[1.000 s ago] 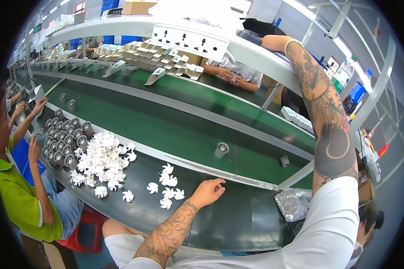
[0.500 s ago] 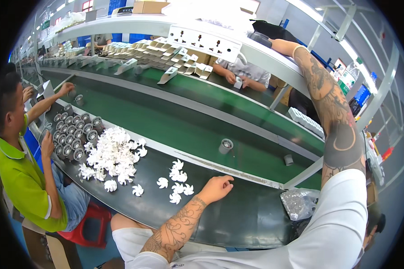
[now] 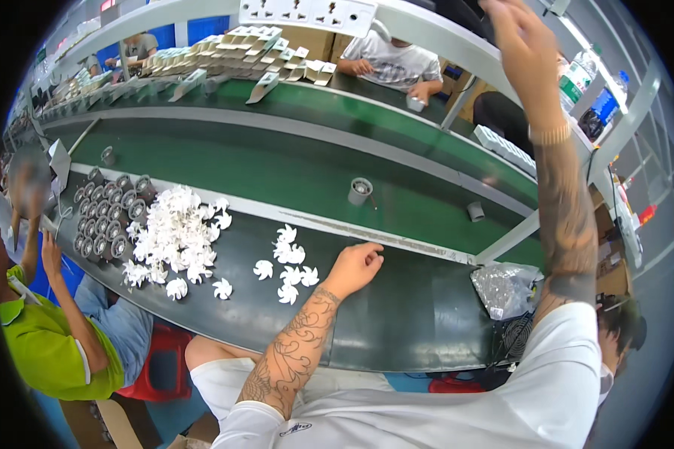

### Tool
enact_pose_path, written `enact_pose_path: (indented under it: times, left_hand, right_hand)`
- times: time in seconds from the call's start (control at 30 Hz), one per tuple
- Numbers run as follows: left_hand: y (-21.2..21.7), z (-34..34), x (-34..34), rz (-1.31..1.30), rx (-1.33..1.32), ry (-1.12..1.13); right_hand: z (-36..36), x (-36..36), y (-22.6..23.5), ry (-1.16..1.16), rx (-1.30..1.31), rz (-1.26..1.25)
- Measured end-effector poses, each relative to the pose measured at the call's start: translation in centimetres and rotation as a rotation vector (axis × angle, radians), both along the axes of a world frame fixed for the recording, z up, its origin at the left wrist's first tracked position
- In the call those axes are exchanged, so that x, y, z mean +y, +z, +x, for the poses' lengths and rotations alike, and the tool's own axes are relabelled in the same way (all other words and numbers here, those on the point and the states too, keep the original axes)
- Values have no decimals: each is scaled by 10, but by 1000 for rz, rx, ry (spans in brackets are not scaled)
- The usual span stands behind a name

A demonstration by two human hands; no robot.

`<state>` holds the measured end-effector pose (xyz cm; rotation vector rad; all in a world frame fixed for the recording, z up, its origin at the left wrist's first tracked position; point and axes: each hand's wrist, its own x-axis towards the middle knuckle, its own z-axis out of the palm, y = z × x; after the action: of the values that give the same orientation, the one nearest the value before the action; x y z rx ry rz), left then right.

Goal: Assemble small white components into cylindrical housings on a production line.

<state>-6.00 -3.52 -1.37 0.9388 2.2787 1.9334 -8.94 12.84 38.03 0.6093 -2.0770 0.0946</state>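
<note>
My left hand (image 3: 356, 270) rests on the dark work surface (image 3: 412, 322), its fingers curled inward and nothing visible in them. To its left lie several loose white fan wheels (image 3: 289, 254) with curved blades. My right hand (image 3: 523, 63) is raised at the upper right, beside the white overhead shelf (image 3: 434, 34). Motion smears its fingers, and the top edge of the picture cuts off part of them. A grey cup-shaped motor housing (image 3: 360, 191) stands on the green conveyor belt (image 3: 292, 168) beyond my left hand.
A heap of white fan wheels (image 3: 176, 236) sits beside grouped grey housings (image 3: 101, 217). A clear plastic bag (image 3: 505, 290) lies at the right. A co-worker in a green shirt (image 3: 60, 344) sits left; another person (image 3: 393, 63) works across the belt. A power strip (image 3: 307, 13) hangs from the shelf.
My right hand has come away from a dark round object on the shelf and moved right. My left hand stays on the surface. The co-worker at left has drawn an arm back from the belt.
</note>
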Motion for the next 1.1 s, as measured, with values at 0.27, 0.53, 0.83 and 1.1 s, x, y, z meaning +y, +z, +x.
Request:
enact_pose_path:
  times: [0.27, 0.53, 0.83, 1.1]
  left_hand:
    - [6, 15, 11, -3, 295, 192]
    - [31, 82, -82, -531, 498, 722]
    - [16, 98, -130, -787, 201, 702]
    - [8, 95, -123, -566, 74, 741]
  right_hand:
    - [-67, 4, -306, -181, -332, 78]
    - [-64, -7, -384, 605, -1077, -1708]
    - [34, -4, -388, 884, -1457, -2090]
    - [23, 21, -379, 117, -422, -629]
